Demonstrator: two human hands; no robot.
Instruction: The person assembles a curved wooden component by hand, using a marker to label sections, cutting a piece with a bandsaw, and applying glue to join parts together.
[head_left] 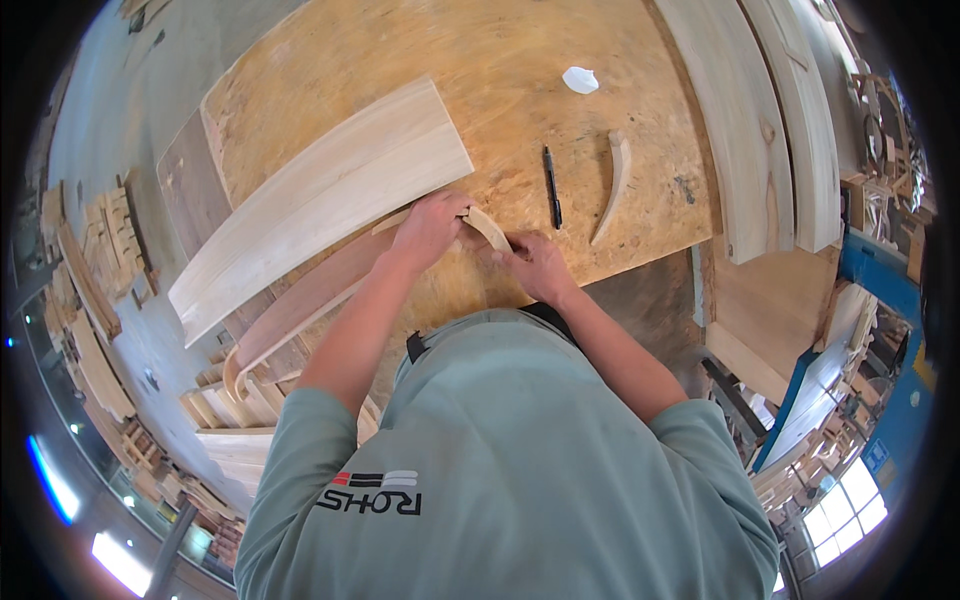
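Observation:
A short curved wooden piece (488, 229) is held between my two hands near the front of the workbench (520, 100). My left hand (430, 230) is closed on its upper left end. The fingers of my right hand (538, 266) pinch its lower right end. Close to my left hand lies a wide pale wooden board (330, 195), set slantwise. A narrower, reddish board (310, 300) lies alongside it, partly behind my left forearm. Right of my hands are a black pen (552, 188) and a second curved, tapering wooden piece (615, 185).
A crumpled white scrap (580, 80) lies farther back on the bench. Long thick planks (735, 130) stand along the right side. Wooden strips (240, 405) are stacked at the lower left. Blue metal framing (880, 270) is at the far right.

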